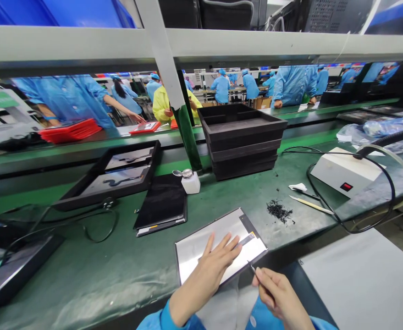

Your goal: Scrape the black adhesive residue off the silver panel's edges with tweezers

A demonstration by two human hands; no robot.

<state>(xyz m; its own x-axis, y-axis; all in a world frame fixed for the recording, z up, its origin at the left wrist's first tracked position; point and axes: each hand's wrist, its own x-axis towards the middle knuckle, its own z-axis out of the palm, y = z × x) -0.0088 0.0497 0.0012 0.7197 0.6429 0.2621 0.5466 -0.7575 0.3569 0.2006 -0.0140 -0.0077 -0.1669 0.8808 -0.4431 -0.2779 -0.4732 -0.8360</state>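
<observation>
A thin display panel [234,224] with a bright silvery back lies at a slant on the front edge of the green bench. My left hand [211,263] rests flat on it, fingers spread, partly covering a dark strip near the panel's right end. In my right hand [273,288], finger and thumb pinch a thin pointed tool [251,266]. Its tip meets the panel close to the near right edge. Most of the tool is hidden by the fingers, so its exact kind cannot be made out. Black shavings [279,211] are heaped right of the panel.
Stacked black trays [244,142], a white pump bottle [190,182] and dark panels [162,201] stand behind. A tray [110,176] holds panels at left. To the right are a pale-handled tool [311,205], a white box [347,169] and cables. Co-workers stand across the line.
</observation>
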